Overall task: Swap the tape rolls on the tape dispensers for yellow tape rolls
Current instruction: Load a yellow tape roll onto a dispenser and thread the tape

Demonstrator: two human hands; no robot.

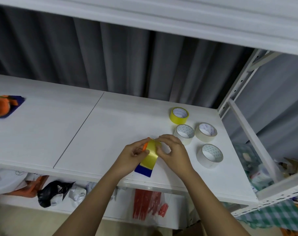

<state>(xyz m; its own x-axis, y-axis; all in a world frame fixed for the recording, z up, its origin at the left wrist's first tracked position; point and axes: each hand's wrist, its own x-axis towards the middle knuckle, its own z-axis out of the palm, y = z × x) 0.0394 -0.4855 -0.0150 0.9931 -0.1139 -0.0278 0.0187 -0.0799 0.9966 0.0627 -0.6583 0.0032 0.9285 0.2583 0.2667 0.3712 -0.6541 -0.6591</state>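
I see both hands meeting over the front part of the white worktop (76, 130), with the blue tape dispenser (143, 170) between them. My left hand (133, 155) has its fingers curled round the dispenser's orange part (145, 145). My right hand (172, 151) pinches the far end of the yellow tape (150, 155) with curled fingers. The tape strip runs from the fingertips down toward me; the dispenser's long axis lies the same way, with its blue end nearest the worktop edge. Just beyond and to the right of the right hand stand a yellow tape roll (179, 115) and three pale tape rolls (209, 155), all lying flat, cores upward. A second dispenser (3, 106) sits far left, well apart.
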